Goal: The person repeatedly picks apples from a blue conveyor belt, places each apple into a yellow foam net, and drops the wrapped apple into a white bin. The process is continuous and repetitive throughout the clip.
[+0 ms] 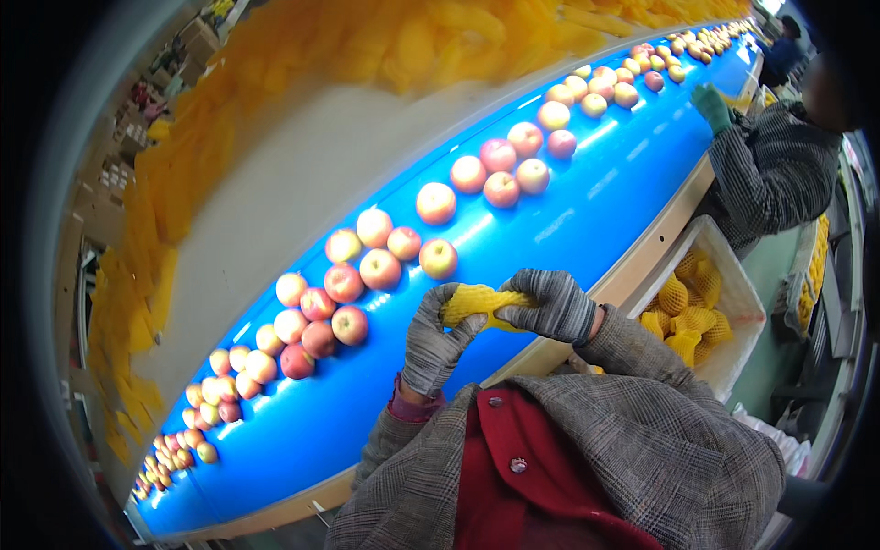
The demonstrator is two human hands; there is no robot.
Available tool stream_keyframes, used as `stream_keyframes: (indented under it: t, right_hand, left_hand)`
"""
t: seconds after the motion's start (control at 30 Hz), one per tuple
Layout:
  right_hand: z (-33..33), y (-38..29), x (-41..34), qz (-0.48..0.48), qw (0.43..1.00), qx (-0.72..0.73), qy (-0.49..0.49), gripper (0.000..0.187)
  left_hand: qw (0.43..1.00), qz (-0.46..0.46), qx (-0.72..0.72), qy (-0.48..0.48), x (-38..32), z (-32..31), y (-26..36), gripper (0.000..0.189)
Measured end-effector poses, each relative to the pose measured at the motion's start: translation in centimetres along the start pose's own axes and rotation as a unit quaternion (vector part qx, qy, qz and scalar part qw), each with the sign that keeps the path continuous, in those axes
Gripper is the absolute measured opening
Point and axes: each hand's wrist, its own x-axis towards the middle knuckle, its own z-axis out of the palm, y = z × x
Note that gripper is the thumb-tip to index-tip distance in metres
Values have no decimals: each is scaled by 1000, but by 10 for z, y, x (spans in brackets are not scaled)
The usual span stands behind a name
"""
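Note:
Both my hands wear grey striped knit gloves and meet over the near side of a blue conveyor belt (pixel 522 247). Between them is a yellow foam fruit net (pixel 481 302). My left hand (pixel 440 337) grips its wider end, and my right hand (pixel 550 306) pinches the narrower end. Whether an apple sits inside the net is hidden by my fingers. Loose red-and-yellow apples (pixel 380 269) lie in a long uneven row along the belt; the closest one (pixel 438 258) is just beyond my left hand.
A white foam box (pixel 746 323) of yellow-netted fruit (pixel 687 320) stands at my right. Past the belt, yellow foam nets (pixel 412 48) are heaped on a pale surface (pixel 275 165). A co-worker's green-gloved hand (pixel 711 108) is over the belt farther along. A wooden rail (pixel 646 247) edges the belt.

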Motion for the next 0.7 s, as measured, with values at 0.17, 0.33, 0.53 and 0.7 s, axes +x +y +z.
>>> stream_keyframes:
  t: [0.17, 0.33, 0.53, 0.7]
  right_hand:
    - [28, 19, -5, 1, 997, 75, -12, 40]
    - [14, 42, 14, 154, 844, 440, -263, 53]
    - [68, 41, 12, -68, 891, 445, -54, 79]
    - [77, 33, 7, 81, 907, 413, -32, 57]
  left_hand:
    - [998, -36, 48, 25, -4, -7, -29, 34]
    - [989, 12, 141, 52, -3, -18, -32, 25]
    - [958, 144, 244, 42, 2, -6, -15, 20]
    - [817, 150, 556, 1, 9, -23, -21, 12]
